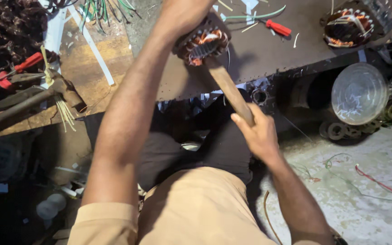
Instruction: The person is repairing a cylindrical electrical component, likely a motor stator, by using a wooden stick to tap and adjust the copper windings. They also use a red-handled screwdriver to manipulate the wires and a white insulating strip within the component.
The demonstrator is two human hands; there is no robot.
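Observation:
My left hand [184, 16] grips a round motor stator [203, 43] with copper windings, holding it against the dark metal table [273, 50]. My right hand [257, 134] is closed around a wooden handle [227, 88] that slants up to the stator; the tool's head is hidden behind the stator. My forearms cross the middle of the view above my dark trousers.
A second wound stator [348, 27] lies at the table's far right, a red-handled screwdriver [277, 28] near it. A hammer [46, 93] and red pliers [12, 72] rest on the wooden bench at left. A clear bowl [359, 93] and metal rings sit lower right.

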